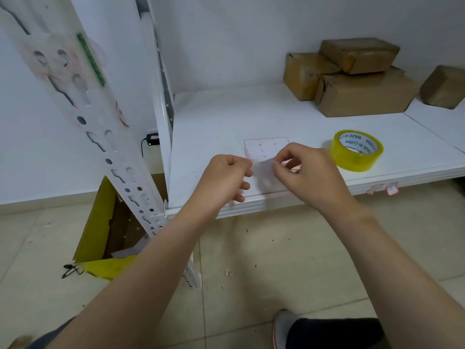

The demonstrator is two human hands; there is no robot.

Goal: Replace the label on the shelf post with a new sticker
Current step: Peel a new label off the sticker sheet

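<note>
A white perforated shelf post [83, 117] slants across the left, with a worn label [50, 61] taped high on it. On the white shelf [226, 122] lies a sheet of red-edged stickers [265, 147]. Over the shelf's front edge my left hand [226, 177] and my right hand [307, 170] pinch a thin translucent sheet [261, 170] between them, each holding one side. My right hand hides part of the sticker sheet.
A roll of yellow clear tape [357, 149] lies right of my hands. Brown taped parcels [357, 76] are stacked at the shelf's back right. A yellow cardboard box [100, 238] stands open on the tiled floor by the post. Small tags [382, 188] stick to the shelf's front edge.
</note>
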